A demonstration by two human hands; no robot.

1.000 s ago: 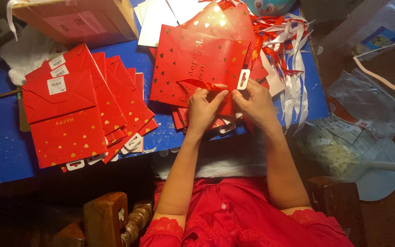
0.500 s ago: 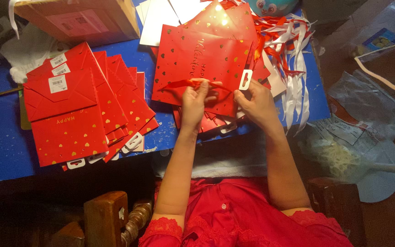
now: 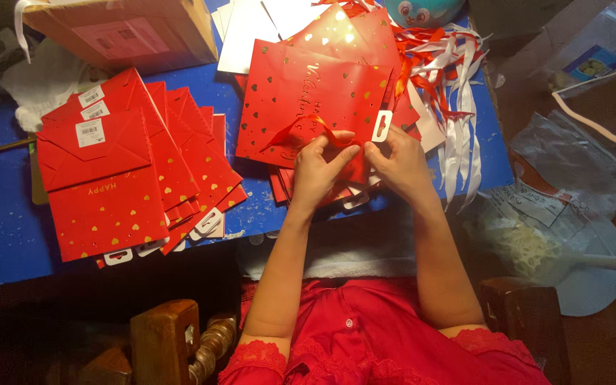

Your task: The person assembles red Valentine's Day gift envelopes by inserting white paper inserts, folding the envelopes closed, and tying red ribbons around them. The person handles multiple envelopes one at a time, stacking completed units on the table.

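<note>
A flat red gift bag (image 3: 301,93) with gold hearts lies on a small pile in front of me on the blue table (image 3: 1,235). A red ribbon (image 3: 306,128) loops across its lower part. My left hand (image 3: 316,171) pinches the ribbon near the bag's lower edge. My right hand (image 3: 397,162) holds the same edge beside the bag's white hang tab (image 3: 381,125), its fingertips meeting those of the left.
A fanned stack of red gift bags (image 3: 119,171) lies at the left. Red and white ribbons (image 3: 443,78) spill over the table's right end. A cardboard box (image 3: 119,32) stands at the back left. Clear plastic bags (image 3: 565,164) lie at the right.
My left hand has slid right along the ribbon until its fingers meet my right hand. The ribbon loop now lies flatter on the bag.
</note>
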